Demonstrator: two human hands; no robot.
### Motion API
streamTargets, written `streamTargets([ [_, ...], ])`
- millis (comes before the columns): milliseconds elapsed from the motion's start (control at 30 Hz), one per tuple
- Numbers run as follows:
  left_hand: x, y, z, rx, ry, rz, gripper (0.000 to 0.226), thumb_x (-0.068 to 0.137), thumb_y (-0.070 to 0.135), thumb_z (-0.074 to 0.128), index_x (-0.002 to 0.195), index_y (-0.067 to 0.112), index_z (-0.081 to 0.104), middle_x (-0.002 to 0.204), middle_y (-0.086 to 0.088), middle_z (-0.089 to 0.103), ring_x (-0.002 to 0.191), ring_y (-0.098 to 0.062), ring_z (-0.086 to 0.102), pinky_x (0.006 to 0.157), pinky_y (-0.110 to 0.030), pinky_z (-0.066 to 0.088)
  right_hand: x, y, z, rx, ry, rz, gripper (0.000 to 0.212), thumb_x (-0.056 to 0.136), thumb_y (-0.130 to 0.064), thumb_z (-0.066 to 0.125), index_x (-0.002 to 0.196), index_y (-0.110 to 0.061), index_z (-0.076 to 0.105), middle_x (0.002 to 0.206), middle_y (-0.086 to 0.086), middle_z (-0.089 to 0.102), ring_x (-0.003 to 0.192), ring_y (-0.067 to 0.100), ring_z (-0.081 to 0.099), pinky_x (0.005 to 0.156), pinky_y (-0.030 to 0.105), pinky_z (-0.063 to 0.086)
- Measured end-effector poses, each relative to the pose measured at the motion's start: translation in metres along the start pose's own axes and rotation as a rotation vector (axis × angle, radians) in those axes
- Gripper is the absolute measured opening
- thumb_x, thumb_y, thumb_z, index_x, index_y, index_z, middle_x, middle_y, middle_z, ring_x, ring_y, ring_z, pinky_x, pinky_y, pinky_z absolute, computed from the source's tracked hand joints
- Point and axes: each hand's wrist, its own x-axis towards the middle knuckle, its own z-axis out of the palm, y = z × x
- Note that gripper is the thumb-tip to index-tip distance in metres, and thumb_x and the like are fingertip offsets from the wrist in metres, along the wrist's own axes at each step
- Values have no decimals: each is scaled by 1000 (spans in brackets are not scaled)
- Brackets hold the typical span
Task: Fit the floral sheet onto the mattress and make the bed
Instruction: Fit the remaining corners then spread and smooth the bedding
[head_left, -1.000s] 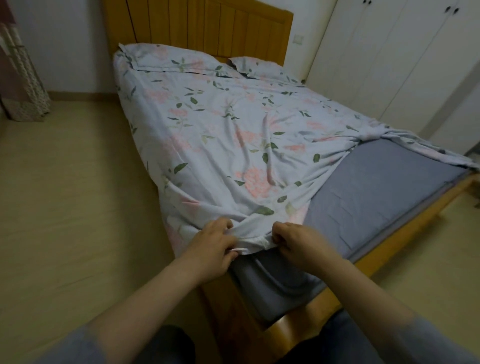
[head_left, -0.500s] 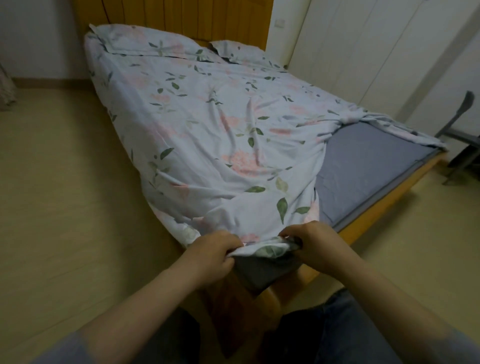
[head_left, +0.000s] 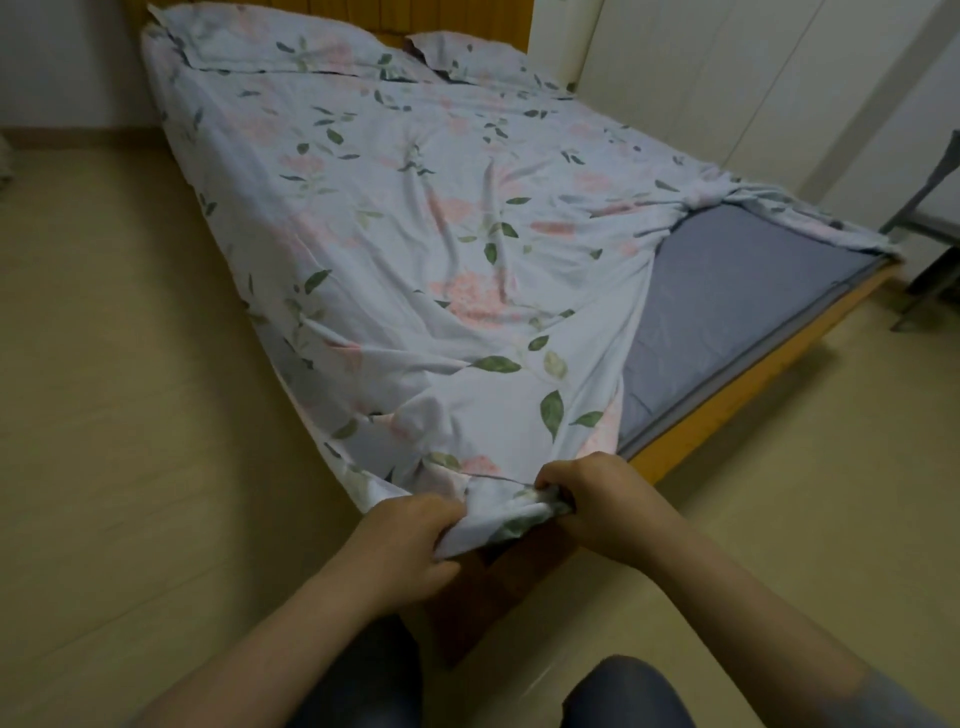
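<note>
Two hands, left hand (head_left: 410, 540) and right hand (head_left: 597, 499), fingers curled, each gripping the bunched corner of one floral sheet (head_left: 415, 249) at the bed's near corner, forearms extended; grey mattress (head_left: 727, 291) part-exposed right, two pillows (head_left: 270, 47) at head.

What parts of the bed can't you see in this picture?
All in the head view:
- Near corner of the mattress: covered by the floral sheet.
- Fingertips of the left hand and right hand: buried in the sheet's bunched edge.
- Headboard: mostly cut off by the top edge.
- Chair: cut off by the right edge.
</note>
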Motion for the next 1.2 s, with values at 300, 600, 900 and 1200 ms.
streamTargets([
  [300, -33, 6, 29, 94, 306, -6, 28, 77, 43, 60, 61, 20, 61, 87, 7, 48, 78, -6, 43, 62, -19, 41, -4, 10, 10, -120, 21, -163, 27, 80, -35, 67, 105, -32, 60, 96, -12, 55, 83, 6, 49, 62, 9, 30],
  [600, -33, 14, 34, 121, 255, -226, 19, 80, 35, 55, 70, 20, 62, 83, 7, 52, 79, -8, 45, 67, -22, 38, 9, 47, 12, -239, 190, -221, 27, 78, -26, 62, 103, -26, 50, 111, -4, 55, 108, 18, 50, 109, 38, 29],
  [900, -18, 45, 28, 258, 161, -277, 27, 81, 50, 53, 83, 25, 43, 89, 5, 40, 84, -13, 40, 67, -27, 31, 17, 50, 13, -28, 240, -190, 14, 88, -23, 59, 97, -12, 59, 98, 5, 61, 87, 24, 54, 82, 38, 45],
  [1200, -13, 99, 19, -35, 199, -216, 7, 83, 23, 53, 80, 29, 50, 85, 1, 57, 83, -22, 56, 56, -26, 33, -58, 7, 16, -55, 205, -344, 10, 84, -23, 61, 86, -15, 55, 83, 4, 61, 71, 23, 58, 56, 22, 34],
])
